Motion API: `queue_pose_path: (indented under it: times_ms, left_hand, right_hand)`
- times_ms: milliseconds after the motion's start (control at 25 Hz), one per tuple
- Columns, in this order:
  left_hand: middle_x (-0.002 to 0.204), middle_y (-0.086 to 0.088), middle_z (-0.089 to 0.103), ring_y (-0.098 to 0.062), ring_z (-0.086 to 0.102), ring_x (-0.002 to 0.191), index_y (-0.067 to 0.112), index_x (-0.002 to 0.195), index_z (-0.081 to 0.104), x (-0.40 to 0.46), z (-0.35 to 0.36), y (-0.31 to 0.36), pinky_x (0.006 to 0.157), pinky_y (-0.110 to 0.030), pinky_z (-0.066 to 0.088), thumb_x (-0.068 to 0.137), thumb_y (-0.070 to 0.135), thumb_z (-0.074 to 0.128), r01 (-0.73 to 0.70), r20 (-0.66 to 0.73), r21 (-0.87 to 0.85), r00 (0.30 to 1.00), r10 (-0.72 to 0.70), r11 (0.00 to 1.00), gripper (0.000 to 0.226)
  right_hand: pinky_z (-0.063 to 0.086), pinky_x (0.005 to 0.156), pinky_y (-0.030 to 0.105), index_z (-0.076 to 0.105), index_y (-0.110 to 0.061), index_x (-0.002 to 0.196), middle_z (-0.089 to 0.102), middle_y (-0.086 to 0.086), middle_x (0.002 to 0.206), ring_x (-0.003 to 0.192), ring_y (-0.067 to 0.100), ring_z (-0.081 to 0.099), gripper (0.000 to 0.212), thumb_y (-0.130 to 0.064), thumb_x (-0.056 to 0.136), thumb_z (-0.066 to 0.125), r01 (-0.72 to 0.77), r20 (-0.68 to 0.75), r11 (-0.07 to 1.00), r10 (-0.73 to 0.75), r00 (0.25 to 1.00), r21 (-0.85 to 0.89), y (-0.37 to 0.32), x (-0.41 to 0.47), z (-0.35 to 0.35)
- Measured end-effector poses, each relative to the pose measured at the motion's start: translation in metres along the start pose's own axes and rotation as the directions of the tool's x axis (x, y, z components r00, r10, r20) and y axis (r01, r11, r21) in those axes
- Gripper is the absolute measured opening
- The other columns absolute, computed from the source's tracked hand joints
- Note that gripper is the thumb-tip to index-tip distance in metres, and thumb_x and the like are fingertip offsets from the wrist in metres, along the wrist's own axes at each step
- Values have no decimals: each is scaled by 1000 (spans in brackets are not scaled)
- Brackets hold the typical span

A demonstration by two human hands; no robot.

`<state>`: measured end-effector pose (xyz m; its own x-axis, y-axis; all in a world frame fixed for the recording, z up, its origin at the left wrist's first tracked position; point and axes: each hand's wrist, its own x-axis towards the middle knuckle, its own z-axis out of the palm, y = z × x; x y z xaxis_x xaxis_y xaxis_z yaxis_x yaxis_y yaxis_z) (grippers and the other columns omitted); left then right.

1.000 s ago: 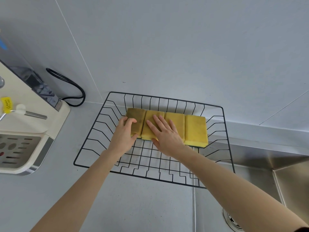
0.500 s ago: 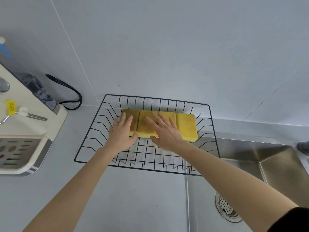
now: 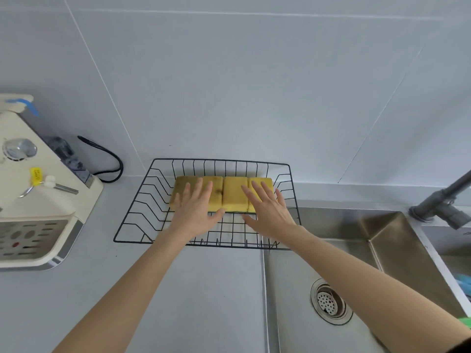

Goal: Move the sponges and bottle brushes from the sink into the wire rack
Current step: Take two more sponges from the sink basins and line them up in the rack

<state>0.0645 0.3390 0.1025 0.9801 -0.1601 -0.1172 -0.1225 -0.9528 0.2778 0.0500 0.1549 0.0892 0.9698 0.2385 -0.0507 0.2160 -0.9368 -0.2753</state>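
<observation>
A black wire rack (image 3: 142, 200) stands on the grey counter against the wall. Several yellow sponges (image 3: 234, 193) lie side by side in a row along its back. My left hand (image 3: 196, 208) hovers flat over the left sponges, fingers spread, holding nothing. My right hand (image 3: 269, 211) is spread over the rightmost sponge, also holding nothing. The steel sink (image 3: 290, 289) lies to the right of the rack; no sponge shows in its visible part. Something blue (image 3: 463, 281) and something green (image 3: 466, 321) peek in at the right edge.
A cream countertop appliance (image 3: 38, 200) with a black cord (image 3: 109, 159) stands at the left. A dark grey faucet (image 3: 443, 202) rises at the sink's back right. The drain strainer (image 3: 328, 303) sits in the sink floor. Grey tiled wall behind.
Both hands have lifted off the sponges and spread apart; the right hand shifted rightward. The view has tilted and pulled back, bringing the sink, drain and faucet into sight.
</observation>
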Motion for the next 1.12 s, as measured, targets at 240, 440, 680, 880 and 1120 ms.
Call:
queue_pose_path:
  times_ms: [240,440,680,880,1120]
  left_hand:
    - [157,-4,-4,-31,-3,143,22,144,4,-30,-12,39,115,-51,3,85,54,41,-49,-18,45,999,50,998,77]
    - [157,-5,-7,-31,-3,143,23,145,2,-52,-14,77,115,-51,1,86,54,40,-122,-6,72,992,122,990,76]
    - [157,-7,-6,-29,-4,143,23,145,3,-73,-2,117,116,-49,2,87,51,41,-189,16,81,982,188,979,75]
    - [157,-7,-4,-29,-3,144,23,145,2,-85,20,155,115,-49,4,87,51,42,-246,67,81,968,241,966,75]
    - [157,-6,1,-26,3,144,21,145,4,-92,49,212,117,-46,8,87,50,43,-332,91,42,940,328,942,75]
  right_hand:
    - [-1,117,48,11,-26,147,3,0,159,146,25,-5,68,-40,91,47,-35,-63,999,35,997,-5,17,-46,-22]
    - [-3,117,49,13,-25,147,6,1,159,146,25,-3,68,-39,90,47,-70,-94,997,67,993,-25,40,-88,-32]
    - [-3,117,49,14,-23,146,7,2,158,146,25,-3,67,-39,90,47,-130,-111,991,127,986,-23,69,-129,-42]
    - [-4,117,47,14,-23,147,7,2,158,146,23,-3,67,-39,90,47,-163,-138,986,158,978,-26,102,-163,-49]
    - [-4,117,48,14,-24,147,8,1,158,146,22,-2,68,-36,89,48,-267,-111,963,263,958,-28,159,-209,-59]
